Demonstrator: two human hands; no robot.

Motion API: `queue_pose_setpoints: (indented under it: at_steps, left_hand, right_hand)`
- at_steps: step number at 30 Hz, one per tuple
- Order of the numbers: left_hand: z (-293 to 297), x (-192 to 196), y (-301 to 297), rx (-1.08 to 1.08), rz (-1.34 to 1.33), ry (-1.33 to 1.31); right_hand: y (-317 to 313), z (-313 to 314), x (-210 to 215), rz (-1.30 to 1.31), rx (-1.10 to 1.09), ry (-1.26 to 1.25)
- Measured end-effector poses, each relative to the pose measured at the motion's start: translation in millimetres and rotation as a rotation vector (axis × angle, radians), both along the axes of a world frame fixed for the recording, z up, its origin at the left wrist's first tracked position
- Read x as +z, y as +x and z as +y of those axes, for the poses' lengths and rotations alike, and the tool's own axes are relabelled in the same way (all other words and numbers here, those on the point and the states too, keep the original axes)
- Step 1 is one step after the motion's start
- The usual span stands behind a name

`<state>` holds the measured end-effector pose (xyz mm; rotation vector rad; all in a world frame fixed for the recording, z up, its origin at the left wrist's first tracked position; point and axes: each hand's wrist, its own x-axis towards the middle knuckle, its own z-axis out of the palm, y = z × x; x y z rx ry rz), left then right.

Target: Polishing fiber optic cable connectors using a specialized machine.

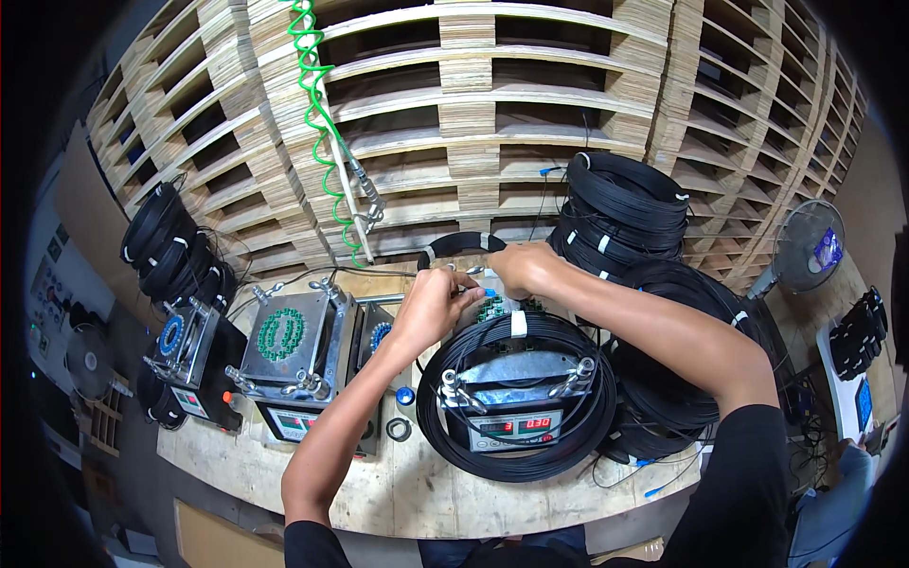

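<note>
Reaching over the top of a machine (pixel 516 364) with a metal plate and red digital display, my left hand (pixel 437 305) has its fingertips pinched at a small blue cable connector (pixel 490 293). Beside it my right hand (pixel 523 268) is curled closed, palm down; its fingertips and anything between them are hidden. A coil of black cable (pixel 440 450) with a white tie hangs around the machine's front. Partly covered by my hands, green fixtures (pixel 490 310) sit on the machine's top. Behind them a black cable loop (pixel 464 241) with pale ties stands up.
Two similar machines (pixel 303 346) (pixel 189 346) stand to the left. Stacked cable coils rise at the right (pixel 625 204) and far left (pixel 156 227). A blue cap (pixel 405 396) and dark ring (pixel 399 430) lie on the wooden table (pixel 407 492). Pallets (pixel 464 104), a green air hose (pixel 317 90) and a fan (pixel 805 251) surround it.
</note>
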<state>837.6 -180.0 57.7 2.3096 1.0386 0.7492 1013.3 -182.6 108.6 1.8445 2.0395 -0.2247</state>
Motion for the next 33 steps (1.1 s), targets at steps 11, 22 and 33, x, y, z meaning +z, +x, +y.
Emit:
queue_pose_setpoints:
  at_steps: [11, 22, 33]
  left_hand:
    - [15.2, 20.5, 13.9, -0.139, 0.252, 0.168]
    - [2.3, 39.2, 39.9, -0.302, 0.578, 0.586]
    - [3.9, 47.0, 68.3, -0.310, 0.708, 0.496]
  right_hand:
    - [64.4, -32.5, -36.1, 0.645, 0.237, 0.308]
    - [73.9, -33.9, -49.1, 0.767, 0.253, 0.404]
    - [75.1, -41.0, -52.7, 0.832, 0.308, 0.495]
